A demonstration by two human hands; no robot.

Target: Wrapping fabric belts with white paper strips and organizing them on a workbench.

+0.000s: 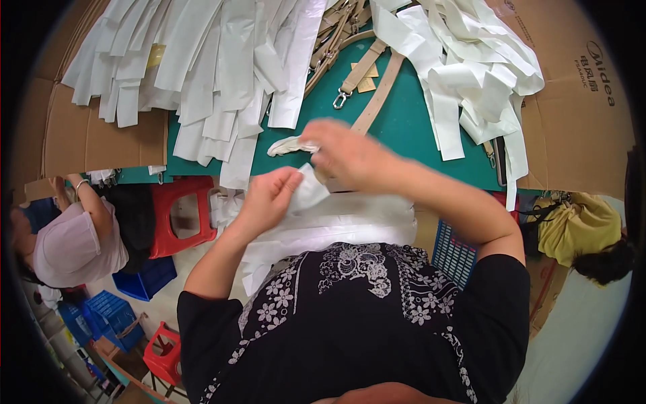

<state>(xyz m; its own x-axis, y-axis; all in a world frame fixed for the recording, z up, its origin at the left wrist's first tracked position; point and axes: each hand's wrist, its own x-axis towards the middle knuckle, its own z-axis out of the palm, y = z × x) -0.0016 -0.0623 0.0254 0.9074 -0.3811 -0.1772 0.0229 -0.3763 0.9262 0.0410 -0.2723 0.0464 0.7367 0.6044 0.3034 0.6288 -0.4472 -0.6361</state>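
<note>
At the near edge of the table point(412, 131), a white slip point(311, 191) juts from the left hand point(270, 196), which pinches it between thumb and fingers. Just beside it, the right hand point(350, 155) is blurred, close against a crumpled wad point(285, 145); whether it grips that, I cannot tell. Beyond lie beige straps point(381, 95), with white strips point(235, 54) heaped to their left and right

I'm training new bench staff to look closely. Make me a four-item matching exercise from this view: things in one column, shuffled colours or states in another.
1. Left hand
2. Tabletop
3. Strap with metal clasp
4. Stool nearest the tabletop

A. Red
B. Beige
C. Pinching a white piece
D. Green

Pairs: 1-C; 2-D; 3-B; 4-A
</note>
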